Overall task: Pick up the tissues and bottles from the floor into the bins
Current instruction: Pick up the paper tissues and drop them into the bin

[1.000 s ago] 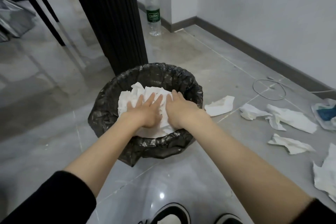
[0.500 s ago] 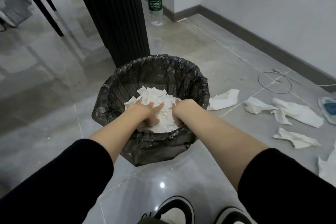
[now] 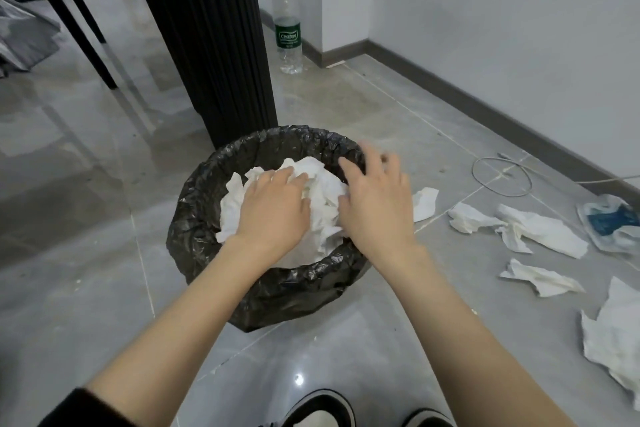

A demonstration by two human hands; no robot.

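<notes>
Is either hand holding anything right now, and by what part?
Nothing is held. The left hand rests on the tissues in the bin; the right hand hovers open, empty.

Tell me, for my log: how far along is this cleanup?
Done: a heap of tissues sits in the black-lined bin. In hand: the left hand presses that heap; the right hand hovers open, empty. Left: several loose tissues on the floor right of the bin, and the bottle by the wall.

The glossy grey tiled floor carries a black-lined bin, crumpled tissues scattered toward its right edge, and an upright bottle at its far edge.
</notes>
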